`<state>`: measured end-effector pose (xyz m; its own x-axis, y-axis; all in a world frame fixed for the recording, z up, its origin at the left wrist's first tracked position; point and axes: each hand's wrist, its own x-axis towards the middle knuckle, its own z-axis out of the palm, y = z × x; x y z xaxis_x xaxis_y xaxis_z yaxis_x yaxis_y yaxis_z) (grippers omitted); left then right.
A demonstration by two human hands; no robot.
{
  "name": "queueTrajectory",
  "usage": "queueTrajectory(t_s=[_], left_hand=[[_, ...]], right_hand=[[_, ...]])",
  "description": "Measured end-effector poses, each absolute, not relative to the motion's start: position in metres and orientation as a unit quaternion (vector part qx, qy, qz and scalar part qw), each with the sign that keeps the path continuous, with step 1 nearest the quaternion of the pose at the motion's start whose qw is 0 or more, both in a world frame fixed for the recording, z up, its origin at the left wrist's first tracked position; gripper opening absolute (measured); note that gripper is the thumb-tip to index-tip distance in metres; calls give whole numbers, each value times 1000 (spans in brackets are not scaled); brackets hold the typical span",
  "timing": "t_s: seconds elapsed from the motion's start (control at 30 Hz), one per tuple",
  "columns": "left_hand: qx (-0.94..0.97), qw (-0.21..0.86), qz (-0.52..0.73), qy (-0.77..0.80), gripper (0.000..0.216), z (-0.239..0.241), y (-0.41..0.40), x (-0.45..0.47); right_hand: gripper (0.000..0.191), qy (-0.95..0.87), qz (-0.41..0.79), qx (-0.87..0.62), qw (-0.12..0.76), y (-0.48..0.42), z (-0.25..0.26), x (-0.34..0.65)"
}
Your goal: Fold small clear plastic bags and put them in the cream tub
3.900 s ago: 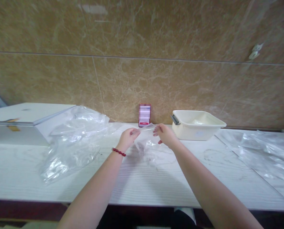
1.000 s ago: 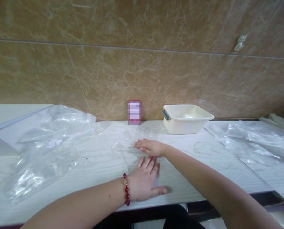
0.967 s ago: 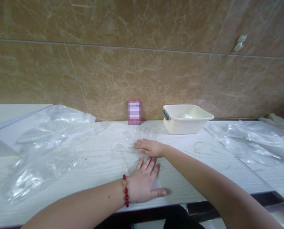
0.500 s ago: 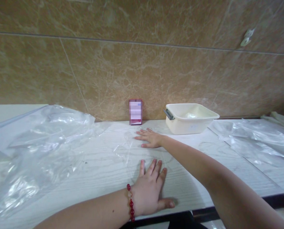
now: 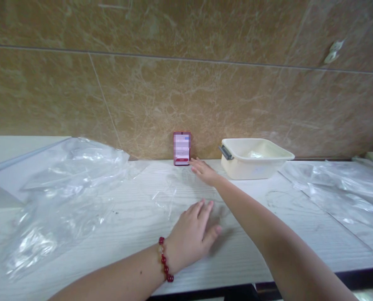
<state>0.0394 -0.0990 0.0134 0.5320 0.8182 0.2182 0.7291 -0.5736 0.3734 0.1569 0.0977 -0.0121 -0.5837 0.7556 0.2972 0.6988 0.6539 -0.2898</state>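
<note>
A small clear plastic bag lies flat on the white wood-grain table. My left hand, with a red bead bracelet at the wrist, rests palm down near the bag's near end, fingers stretched out. My right hand is stretched forward, fingers extended and flat, at the bag's far end, just in front of a small red phone leaning against the wall. Neither hand holds anything.
A cream plastic basin with a dark handle stands at the back right. A large crumpled heap of clear plastic lies to the left, more plastic sheets to the right. A brown marble wall backs the table.
Earlier both hands held the small bag up by its top; since then it was laid flat. In the last second my right hand slid away toward the phone and my left palm lifted slightly.
</note>
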Motion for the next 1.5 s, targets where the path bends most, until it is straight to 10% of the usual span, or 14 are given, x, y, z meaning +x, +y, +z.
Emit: queueTrajectory(t_s=[0.3, 0.6, 1.1, 1.5], left_hand=[[738, 23, 214, 639, 28, 36, -25, -51], [658, 177, 137, 719, 35, 3, -10, -99], [632, 238, 186, 714, 12, 1, -10, -86], [552, 388, 311, 669, 35, 10, -21, -67]], right_hand=[[30, -812, 96, -535, 214, 44, 25, 158], [41, -871, 94, -477, 75, -33, 8, 120], [35, -893, 62, -430, 119, -47, -11, 111], [29, -884, 97, -429, 158, -35, -13, 113]])
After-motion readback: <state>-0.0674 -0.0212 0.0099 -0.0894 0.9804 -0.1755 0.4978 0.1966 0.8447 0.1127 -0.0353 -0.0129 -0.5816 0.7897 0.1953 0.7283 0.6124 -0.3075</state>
